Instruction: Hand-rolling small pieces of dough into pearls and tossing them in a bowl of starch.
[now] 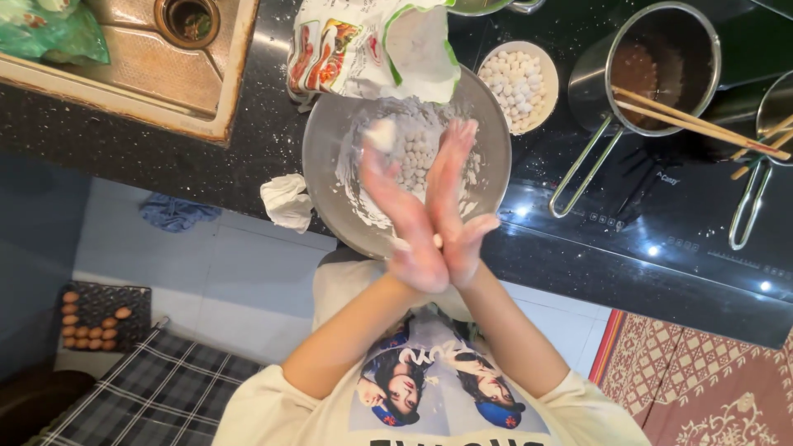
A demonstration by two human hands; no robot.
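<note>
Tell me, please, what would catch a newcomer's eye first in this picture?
The two floury hands pressed palm to palm, left hand against right hand, over a steel mixing bowl streaked with white dough at the counter's edge. Next, the small bowl of white dough balls just beyond it, and the steel saucepan on the cooktop with chopsticks laid across its rim.
</note>
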